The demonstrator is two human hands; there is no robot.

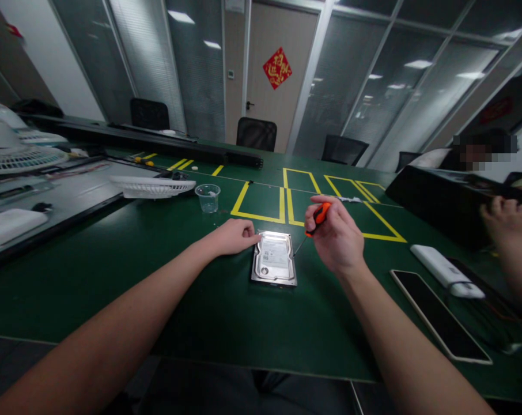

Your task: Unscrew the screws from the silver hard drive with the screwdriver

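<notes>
A silver hard drive with a white label lies flat on the green table in front of me. My left hand rests at its upper left corner, fingers curled and a digit pressed on the drive's edge. In my right hand is a screwdriver with an orange and black handle, the fingers closed round it. Its thin shaft slants down to the left, and the tip is at the drive's right edge. Whether the tip sits in a screw is too small to tell. Left of the drive, beyond my left hand, stands a clear plastic cup.
White fan parts and a large flat panel lie at left. Yellow tape marks boxes on the table. At right are a tablet-like device, a white power bank, a black case and another person's hand.
</notes>
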